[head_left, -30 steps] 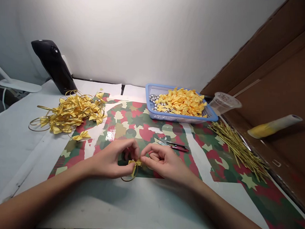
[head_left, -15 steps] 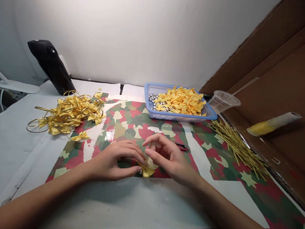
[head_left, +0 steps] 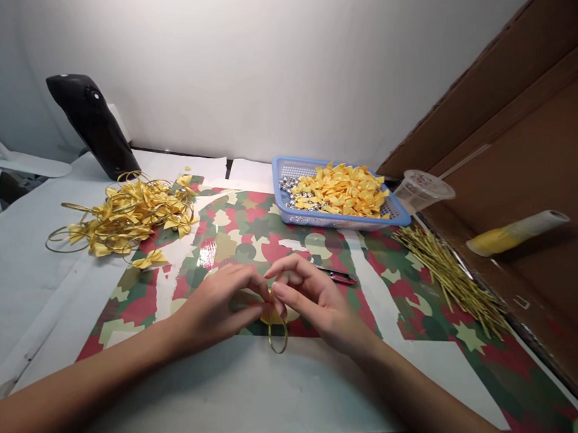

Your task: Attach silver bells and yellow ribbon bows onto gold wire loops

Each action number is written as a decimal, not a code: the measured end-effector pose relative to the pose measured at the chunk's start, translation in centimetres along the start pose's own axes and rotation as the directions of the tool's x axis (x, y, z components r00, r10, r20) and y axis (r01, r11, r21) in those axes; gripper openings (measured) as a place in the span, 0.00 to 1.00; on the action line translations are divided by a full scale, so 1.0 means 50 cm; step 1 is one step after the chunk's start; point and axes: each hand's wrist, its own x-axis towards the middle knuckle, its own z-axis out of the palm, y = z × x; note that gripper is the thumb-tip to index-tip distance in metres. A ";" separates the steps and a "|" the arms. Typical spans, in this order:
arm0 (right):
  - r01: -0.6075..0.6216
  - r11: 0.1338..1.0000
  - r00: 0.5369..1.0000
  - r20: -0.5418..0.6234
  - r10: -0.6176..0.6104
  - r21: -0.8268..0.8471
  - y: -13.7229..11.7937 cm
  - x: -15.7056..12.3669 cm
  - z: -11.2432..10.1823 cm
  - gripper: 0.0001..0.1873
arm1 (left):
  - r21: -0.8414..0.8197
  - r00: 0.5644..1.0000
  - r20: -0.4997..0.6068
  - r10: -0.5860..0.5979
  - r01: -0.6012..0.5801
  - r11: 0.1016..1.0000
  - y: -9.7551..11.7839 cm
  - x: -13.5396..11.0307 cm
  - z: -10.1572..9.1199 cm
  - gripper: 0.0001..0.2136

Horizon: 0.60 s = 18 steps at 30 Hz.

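My left hand (head_left: 225,299) is closed in a pinch at a yellow ribbon bow (head_left: 270,317) with a gold wire loop (head_left: 278,351). The loop hangs below the fingertips, towards the table's near edge. Close against it from the right, my right hand (head_left: 315,299) has its thumb and forefinger bent together at the top of the wire. The fingers hide the spot where wire and bow meet. A dark and red cutter-like tool (head_left: 337,275) lies just beyond my right hand.
A blue basket (head_left: 341,223) holds yellow bows and silver beads. Finished-looking bows with gold loops (head_left: 128,216) are heaped at left. Gold wire strips (head_left: 447,277) lie at right, near a clear plastic cup (head_left: 421,190) and a cardboard wall (head_left: 519,151). A black device (head_left: 96,125) stands at back left.
The gold wire loop now shows hanging below the bow. My hands have come together, with the right fingertips closing in on the left ones.
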 end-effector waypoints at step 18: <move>0.000 0.996 0.981 -0.195 -0.017 -0.086 -0.002 0.010 -0.012 0.11 | -0.502 0.951 0.124 -0.284 0.307 0.809 0.015 -0.001 -0.021 0.07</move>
